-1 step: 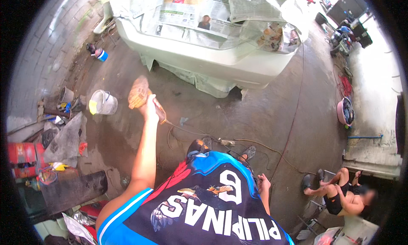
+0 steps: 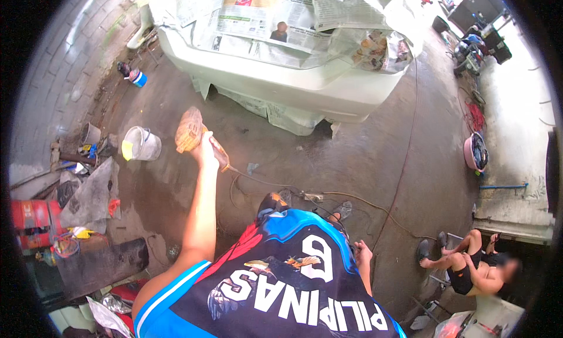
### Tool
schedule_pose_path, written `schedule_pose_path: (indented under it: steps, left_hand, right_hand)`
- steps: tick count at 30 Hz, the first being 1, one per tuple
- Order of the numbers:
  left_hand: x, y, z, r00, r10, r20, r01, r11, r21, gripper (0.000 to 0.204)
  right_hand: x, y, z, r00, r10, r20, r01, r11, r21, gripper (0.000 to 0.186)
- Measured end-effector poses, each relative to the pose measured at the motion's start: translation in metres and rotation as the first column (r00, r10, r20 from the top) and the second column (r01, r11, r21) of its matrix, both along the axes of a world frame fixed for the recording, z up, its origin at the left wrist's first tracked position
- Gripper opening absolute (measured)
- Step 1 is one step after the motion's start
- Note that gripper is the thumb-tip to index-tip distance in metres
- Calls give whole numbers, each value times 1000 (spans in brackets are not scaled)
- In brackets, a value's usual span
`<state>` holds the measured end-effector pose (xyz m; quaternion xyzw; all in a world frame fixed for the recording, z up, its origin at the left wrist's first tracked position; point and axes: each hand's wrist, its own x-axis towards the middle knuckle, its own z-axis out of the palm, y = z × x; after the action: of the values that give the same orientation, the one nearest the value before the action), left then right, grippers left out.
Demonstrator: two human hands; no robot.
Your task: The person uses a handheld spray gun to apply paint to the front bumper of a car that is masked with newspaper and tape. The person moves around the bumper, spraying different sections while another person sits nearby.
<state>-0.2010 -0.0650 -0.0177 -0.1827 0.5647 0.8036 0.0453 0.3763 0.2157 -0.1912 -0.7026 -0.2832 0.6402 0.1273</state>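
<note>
My left hand point(image 2: 205, 144) is closed round a worn orange power tool point(image 2: 190, 129), held out at arm's length, with a cord trailing from its rear. Beyond it is a white car bumper point(image 2: 281, 85), with newspaper sheets point(image 2: 264, 27) masking the vehicle above and more sheeting hanging underneath. My right hand point(image 2: 360, 250) is down at my right side, fingers curled, beside my dark-and-blue jersey; what it holds, if anything, I cannot make out.
A pale bucket point(image 2: 146, 147) and clutter line the left block wall point(image 2: 70, 74). Hoses and cords point(image 2: 352, 197) cross the wet floor. A person point(image 2: 481, 267) sits at lower right. A pink tub point(image 2: 472, 153) and motorbike point(image 2: 469, 53) stand along the right side.
The view and my left hand with the tool have shifted very slightly. Nothing else has visibly changed.
</note>
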Motion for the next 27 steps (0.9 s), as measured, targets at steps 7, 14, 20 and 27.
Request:
schedule_pose_path:
  steps: [7,14,20,27]
  left_hand:
    - [85,134,-4,846,-534,10,534,845,-24,18]
    - [133,185,27,594,-773,-223,735,634,-241,15]
    - [32,115,-5,922,-381,-71,368,918,-148,14]
    - [5,65,-79,988,153,12,-153,986,69,20]
  right_hand:
    - [-29,13,-6,978,154,138,-163,985,53,30]
    - [-33,58,19,975,199,102,-205,977,53,33]
    - [5,80,9,990,113,-85,-101,985,141,41]
    - [39,94,-12,774,544,325,-613,773,165,39]
